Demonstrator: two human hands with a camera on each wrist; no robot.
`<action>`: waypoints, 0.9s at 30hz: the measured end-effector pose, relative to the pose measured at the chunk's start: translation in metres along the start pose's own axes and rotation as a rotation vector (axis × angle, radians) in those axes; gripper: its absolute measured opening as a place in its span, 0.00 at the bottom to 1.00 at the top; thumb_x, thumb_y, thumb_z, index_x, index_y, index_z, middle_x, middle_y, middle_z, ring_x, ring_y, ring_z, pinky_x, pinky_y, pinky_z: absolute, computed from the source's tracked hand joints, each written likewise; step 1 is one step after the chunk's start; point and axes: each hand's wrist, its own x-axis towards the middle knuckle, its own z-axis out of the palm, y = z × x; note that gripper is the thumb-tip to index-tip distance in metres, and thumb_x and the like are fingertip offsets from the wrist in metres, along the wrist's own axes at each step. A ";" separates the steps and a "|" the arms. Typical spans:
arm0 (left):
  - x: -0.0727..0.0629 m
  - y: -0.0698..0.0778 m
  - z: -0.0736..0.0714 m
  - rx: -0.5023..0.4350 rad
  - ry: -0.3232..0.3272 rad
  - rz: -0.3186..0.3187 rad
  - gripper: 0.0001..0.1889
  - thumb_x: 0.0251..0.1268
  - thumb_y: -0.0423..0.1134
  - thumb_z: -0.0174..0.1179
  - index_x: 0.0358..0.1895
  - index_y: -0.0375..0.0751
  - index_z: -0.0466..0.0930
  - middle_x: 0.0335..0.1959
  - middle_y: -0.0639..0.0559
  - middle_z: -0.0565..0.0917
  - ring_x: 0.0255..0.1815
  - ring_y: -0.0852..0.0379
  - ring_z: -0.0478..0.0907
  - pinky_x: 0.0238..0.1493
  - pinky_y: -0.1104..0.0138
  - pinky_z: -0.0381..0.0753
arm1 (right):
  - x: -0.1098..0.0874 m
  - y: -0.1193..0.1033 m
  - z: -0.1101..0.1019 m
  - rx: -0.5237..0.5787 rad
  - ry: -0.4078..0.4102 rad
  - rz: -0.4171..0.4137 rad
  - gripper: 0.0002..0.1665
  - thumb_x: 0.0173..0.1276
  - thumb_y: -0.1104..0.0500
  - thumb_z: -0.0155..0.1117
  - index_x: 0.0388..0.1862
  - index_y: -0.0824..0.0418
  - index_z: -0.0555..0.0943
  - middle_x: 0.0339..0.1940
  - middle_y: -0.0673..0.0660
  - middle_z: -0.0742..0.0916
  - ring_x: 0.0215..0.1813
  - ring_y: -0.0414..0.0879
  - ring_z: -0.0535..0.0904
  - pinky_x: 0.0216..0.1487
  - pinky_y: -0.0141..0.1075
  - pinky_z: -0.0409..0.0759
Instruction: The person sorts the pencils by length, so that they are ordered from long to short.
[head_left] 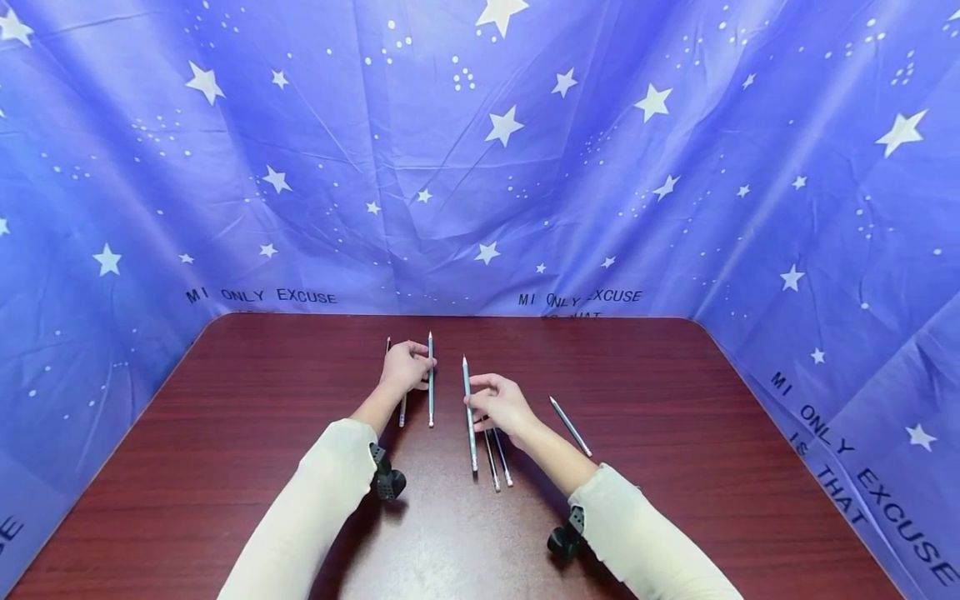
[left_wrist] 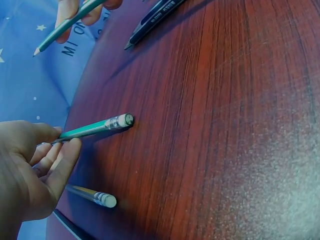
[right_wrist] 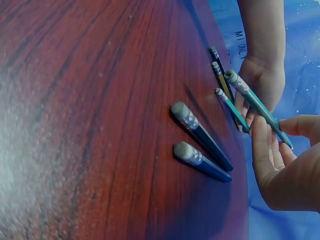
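Note:
My left hand pinches a light-green pencil between thumb and fingers, its tip pointing away and its eraser end towards me. Whether that eraser touches the table cannot be told. Right of it, my right hand pinches a second light-green pencil, raised above the table in the right wrist view, also tip away. Beneath the right hand lie two dark pencils, side by side, erasers towards me. Beside and partly behind the left hand are a yellow pencil and a dark pencil.
Another dark pencil lies slanted on the table right of the right hand. The reddish-brown wooden table ends at a blue star-printed curtain at the back and sides. Small black cameras sit at both wrists.

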 end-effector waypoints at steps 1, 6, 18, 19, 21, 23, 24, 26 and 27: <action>0.001 0.000 0.000 0.000 -0.003 -0.002 0.15 0.59 0.29 0.59 0.49 0.30 0.75 0.30 0.46 0.79 0.19 0.59 0.74 0.24 0.64 0.85 | 0.000 0.000 -0.001 -0.004 0.001 0.001 0.23 0.61 0.68 0.57 0.57 0.67 0.72 0.41 0.69 0.84 0.23 0.40 0.76 0.25 0.32 0.83; 0.003 -0.004 0.002 0.018 -0.016 0.002 0.14 0.58 0.29 0.60 0.48 0.29 0.75 0.29 0.45 0.80 0.18 0.60 0.75 0.24 0.64 0.85 | 0.002 0.001 -0.004 -0.015 0.008 0.004 0.23 0.61 0.67 0.56 0.58 0.67 0.72 0.42 0.69 0.84 0.24 0.40 0.75 0.25 0.32 0.83; -0.001 -0.002 0.006 0.138 -0.014 -0.003 0.16 0.58 0.30 0.61 0.49 0.28 0.75 0.36 0.37 0.83 0.20 0.60 0.76 0.23 0.68 0.85 | 0.003 -0.001 -0.006 0.001 0.004 0.015 0.25 0.61 0.67 0.59 0.59 0.68 0.71 0.36 0.62 0.85 0.23 0.41 0.76 0.24 0.32 0.83; -0.001 -0.001 0.006 0.150 -0.013 -0.005 0.16 0.58 0.30 0.61 0.49 0.28 0.75 0.37 0.37 0.84 0.20 0.60 0.77 0.23 0.68 0.84 | 0.004 -0.001 -0.006 0.003 0.010 0.015 0.25 0.61 0.67 0.59 0.58 0.68 0.71 0.37 0.63 0.85 0.23 0.41 0.76 0.24 0.32 0.83; -0.002 0.000 0.006 0.191 -0.010 0.001 0.16 0.59 0.30 0.61 0.49 0.28 0.75 0.38 0.36 0.84 0.20 0.59 0.79 0.23 0.69 0.84 | 0.004 -0.001 -0.005 0.007 0.015 0.014 0.24 0.61 0.67 0.59 0.58 0.67 0.72 0.39 0.66 0.84 0.23 0.41 0.76 0.23 0.31 0.82; -0.003 0.000 0.006 0.240 -0.007 0.015 0.16 0.59 0.31 0.61 0.50 0.28 0.76 0.39 0.36 0.84 0.19 0.57 0.81 0.22 0.69 0.84 | 0.004 -0.001 -0.005 0.007 0.021 0.014 0.24 0.60 0.68 0.59 0.57 0.67 0.72 0.40 0.68 0.84 0.22 0.41 0.76 0.23 0.31 0.82; -0.004 0.001 0.007 0.271 -0.004 0.024 0.16 0.59 0.32 0.61 0.50 0.29 0.76 0.40 0.35 0.84 0.19 0.57 0.82 0.21 0.70 0.83 | 0.004 -0.001 -0.005 0.004 0.023 0.009 0.23 0.60 0.68 0.59 0.57 0.67 0.72 0.40 0.68 0.84 0.22 0.40 0.75 0.23 0.31 0.82; -0.005 0.001 0.007 0.328 0.005 0.043 0.16 0.59 0.33 0.62 0.50 0.30 0.76 0.40 0.36 0.84 0.17 0.56 0.83 0.20 0.70 0.82 | 0.004 -0.002 -0.006 0.005 0.027 0.012 0.23 0.60 0.68 0.58 0.56 0.67 0.72 0.41 0.69 0.84 0.22 0.40 0.75 0.23 0.30 0.82; -0.005 0.001 0.007 0.350 0.009 0.049 0.16 0.59 0.34 0.62 0.49 0.30 0.77 0.40 0.36 0.84 0.17 0.56 0.83 0.20 0.71 0.82 | 0.005 -0.003 -0.006 0.002 0.030 0.011 0.23 0.60 0.68 0.58 0.57 0.67 0.72 0.41 0.70 0.83 0.22 0.40 0.75 0.23 0.30 0.82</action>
